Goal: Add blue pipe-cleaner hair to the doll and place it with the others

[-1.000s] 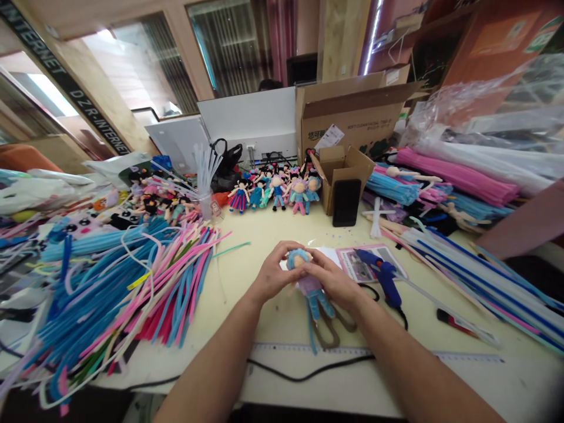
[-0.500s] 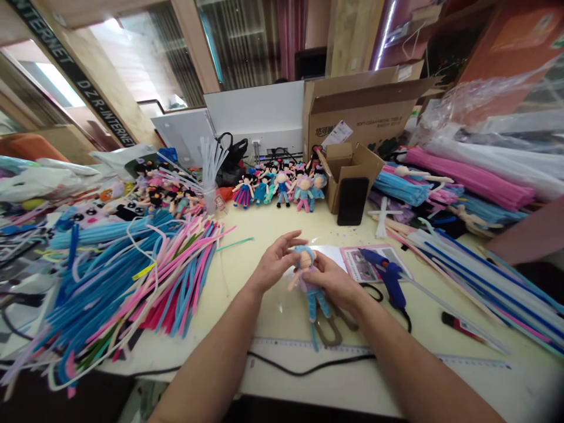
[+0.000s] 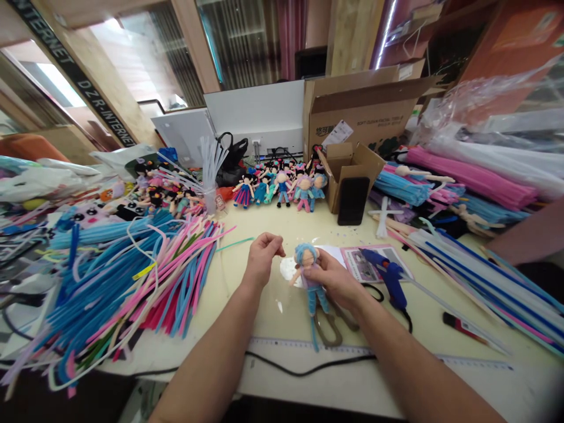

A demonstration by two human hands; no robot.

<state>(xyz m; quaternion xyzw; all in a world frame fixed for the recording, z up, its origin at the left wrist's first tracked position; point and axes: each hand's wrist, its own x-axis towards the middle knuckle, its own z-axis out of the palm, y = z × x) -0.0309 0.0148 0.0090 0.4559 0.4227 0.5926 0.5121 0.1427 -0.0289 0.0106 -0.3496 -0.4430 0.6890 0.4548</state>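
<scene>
My right hand (image 3: 335, 276) is closed around a small pipe-cleaner doll (image 3: 312, 282), gripping it at the torso and head. The doll has blue hair, a lilac top and blue trousers, and a blue stem hangs below one leg. To its left, my left hand (image 3: 264, 258) is apart from the doll, thumb and fingertips pinched together; whatever they hold, if anything, is too small to make out. Beneath the doll's legs lie scissors (image 3: 329, 333), their blades hidden. A blue glue gun (image 3: 391, 276) rests right of my right hand, over a printed sheet (image 3: 358, 262).
Piles of coloured pipe cleaners (image 3: 118, 276) cover the left side, with more bundles (image 3: 476, 276) on the right. Finished dolls (image 3: 282, 187) stand at the back beside a small cardboard box (image 3: 352, 158) and a black phone (image 3: 353, 201). A ruler (image 3: 282, 343) and black cable (image 3: 304, 371) cross the front.
My left hand has drawn away from the doll's head toward the left, its fingers closing into a pinch. The doll stays in my right hand, its blue hair now uncovered.
</scene>
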